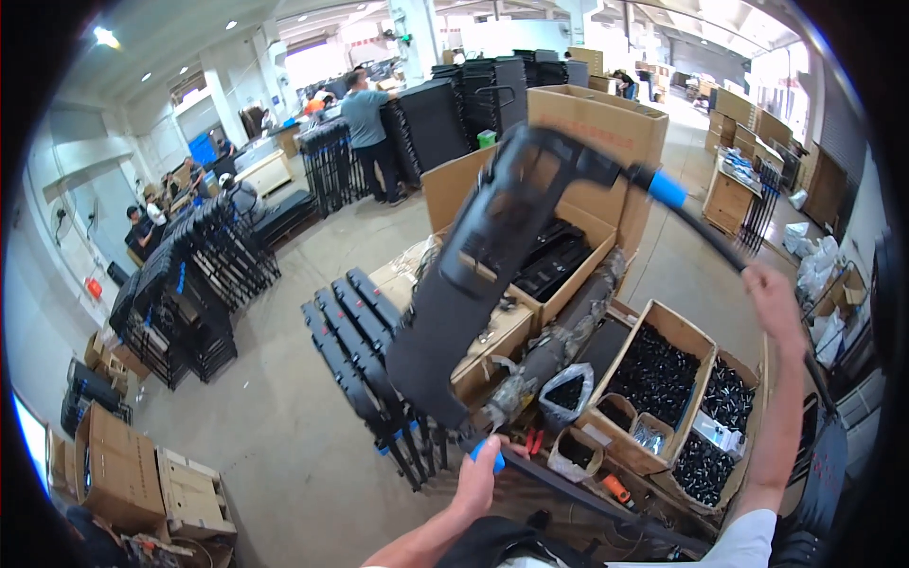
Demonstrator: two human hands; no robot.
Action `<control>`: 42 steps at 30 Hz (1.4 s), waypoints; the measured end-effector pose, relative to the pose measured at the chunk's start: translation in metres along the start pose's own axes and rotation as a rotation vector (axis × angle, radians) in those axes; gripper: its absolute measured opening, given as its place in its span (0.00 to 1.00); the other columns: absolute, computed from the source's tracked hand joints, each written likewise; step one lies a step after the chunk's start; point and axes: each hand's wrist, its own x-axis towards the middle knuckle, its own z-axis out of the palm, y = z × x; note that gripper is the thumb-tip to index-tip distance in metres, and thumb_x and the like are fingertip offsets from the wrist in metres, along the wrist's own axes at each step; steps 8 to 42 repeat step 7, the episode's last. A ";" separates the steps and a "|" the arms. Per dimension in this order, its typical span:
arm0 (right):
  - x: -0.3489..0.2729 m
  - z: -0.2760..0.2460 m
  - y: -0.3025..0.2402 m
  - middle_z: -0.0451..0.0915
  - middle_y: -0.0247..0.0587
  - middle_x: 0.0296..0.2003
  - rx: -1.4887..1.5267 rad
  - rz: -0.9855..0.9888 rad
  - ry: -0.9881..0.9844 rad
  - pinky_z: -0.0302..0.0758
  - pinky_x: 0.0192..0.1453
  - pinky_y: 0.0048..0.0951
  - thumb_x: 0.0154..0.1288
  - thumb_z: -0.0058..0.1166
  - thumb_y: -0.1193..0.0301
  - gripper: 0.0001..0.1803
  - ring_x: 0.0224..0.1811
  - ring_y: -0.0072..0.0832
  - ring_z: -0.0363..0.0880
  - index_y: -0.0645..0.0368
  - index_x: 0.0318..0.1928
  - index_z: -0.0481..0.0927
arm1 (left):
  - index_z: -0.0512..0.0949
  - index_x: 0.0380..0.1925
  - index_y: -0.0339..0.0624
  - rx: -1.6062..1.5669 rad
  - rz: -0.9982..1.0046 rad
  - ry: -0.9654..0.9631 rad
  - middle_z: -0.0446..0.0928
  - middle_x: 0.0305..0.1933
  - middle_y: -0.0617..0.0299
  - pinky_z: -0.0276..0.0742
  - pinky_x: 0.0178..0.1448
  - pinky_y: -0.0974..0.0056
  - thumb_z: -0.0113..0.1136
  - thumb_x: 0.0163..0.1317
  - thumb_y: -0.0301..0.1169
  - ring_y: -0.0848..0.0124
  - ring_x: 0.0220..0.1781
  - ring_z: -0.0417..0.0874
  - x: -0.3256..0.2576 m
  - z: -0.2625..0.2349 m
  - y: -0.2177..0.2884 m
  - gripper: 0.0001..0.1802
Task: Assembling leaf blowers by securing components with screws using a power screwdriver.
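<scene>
A large black panel with rounded corners and a dark, see-through upper part [488, 241] is raised before me, tilted. From its top a black tube with a blue collar [668, 188] runs to the right. My right hand [775, 308] is wrapped round that tube, away from the panel. Low down, my left hand [473, 488] is closed round another black tube at its blue collar [490, 458], by the panel's lower end. That lower tube [578, 490] slants off toward the bottom right. The panel hides part of the bench behind it.
Cartons of black fittings [663, 374] fill the bench on the right, near red-handled pliers [535, 442] and an orange tool [615, 488]. Folded black frames [355, 331] stand left of the panel. A tall carton [615, 123] rises behind. A person [367, 128] stands farther back.
</scene>
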 end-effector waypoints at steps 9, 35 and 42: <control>-0.019 -0.111 -0.163 0.73 0.28 0.25 0.174 0.048 -0.041 0.68 0.33 0.28 0.85 0.43 0.51 0.23 0.29 0.18 0.70 0.51 0.63 0.83 | 0.72 0.53 0.37 -0.139 0.456 -0.101 0.85 0.40 0.43 0.85 0.55 0.52 0.52 0.75 0.42 0.55 0.45 0.88 -0.040 -0.091 0.146 0.19; -0.019 -0.111 -0.163 0.73 0.28 0.25 0.174 0.048 -0.041 0.68 0.33 0.28 0.85 0.43 0.51 0.23 0.29 0.18 0.70 0.51 0.63 0.83 | 0.72 0.53 0.37 -0.139 0.456 -0.101 0.85 0.40 0.43 0.85 0.55 0.52 0.52 0.75 0.42 0.55 0.45 0.88 -0.040 -0.091 0.146 0.19; -0.019 -0.111 -0.163 0.73 0.28 0.25 0.174 0.048 -0.041 0.68 0.33 0.28 0.85 0.43 0.51 0.23 0.29 0.18 0.70 0.51 0.63 0.83 | 0.72 0.53 0.37 -0.139 0.456 -0.101 0.85 0.40 0.43 0.85 0.55 0.52 0.52 0.75 0.42 0.55 0.45 0.88 -0.040 -0.091 0.146 0.19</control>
